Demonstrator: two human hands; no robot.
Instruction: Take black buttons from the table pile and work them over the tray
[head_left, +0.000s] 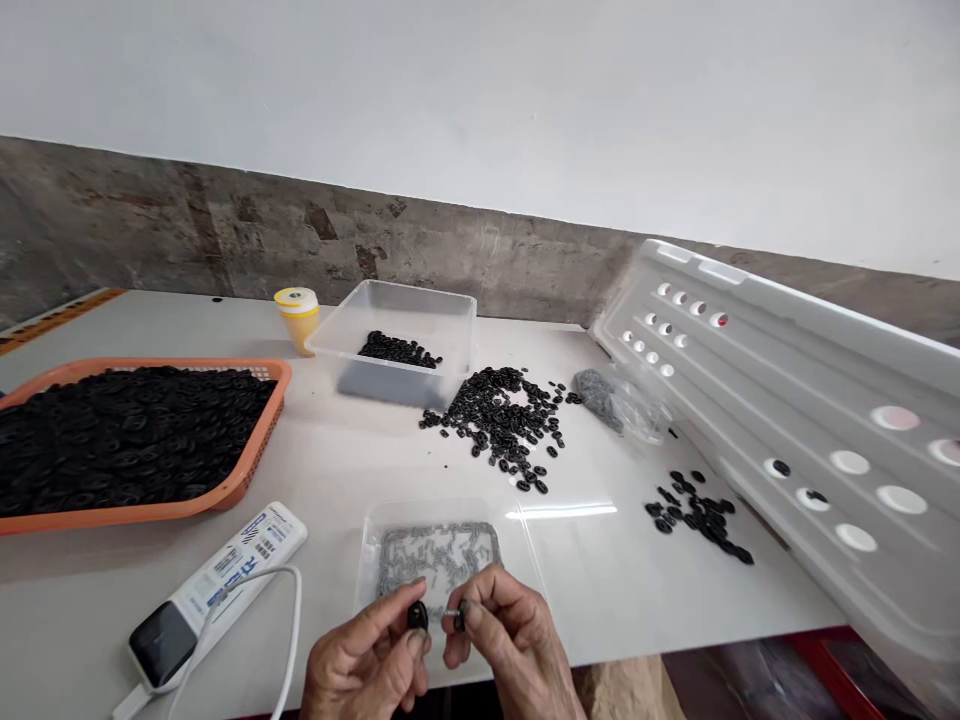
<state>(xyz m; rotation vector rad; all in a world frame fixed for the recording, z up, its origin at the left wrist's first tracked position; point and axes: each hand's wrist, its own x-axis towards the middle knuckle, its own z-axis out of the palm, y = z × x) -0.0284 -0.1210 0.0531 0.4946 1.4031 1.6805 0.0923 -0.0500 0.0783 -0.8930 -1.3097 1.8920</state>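
Note:
Near the bottom centre, my left hand (369, 655) pinches a small black oval part (418, 615) between thumb and fingers. Just to its right, my right hand (510, 635) grips another small black part (460, 614), from which a thin metal spring (451, 613) points left toward the first part. A narrow gap separates the two parts. Both hands are over the near edge of a shallow clear tray (365, 545) that holds many small metal springs (439, 550).
An orange basket (259, 440) full of black parts stands left, beside a white power bank (262, 550) with a cable. Behind are a yellow cup (298, 325), a clear bin (450, 325), a pile of black parts (499, 410) and a plastic bag (607, 400). A perforated white panel (787, 370) leans right.

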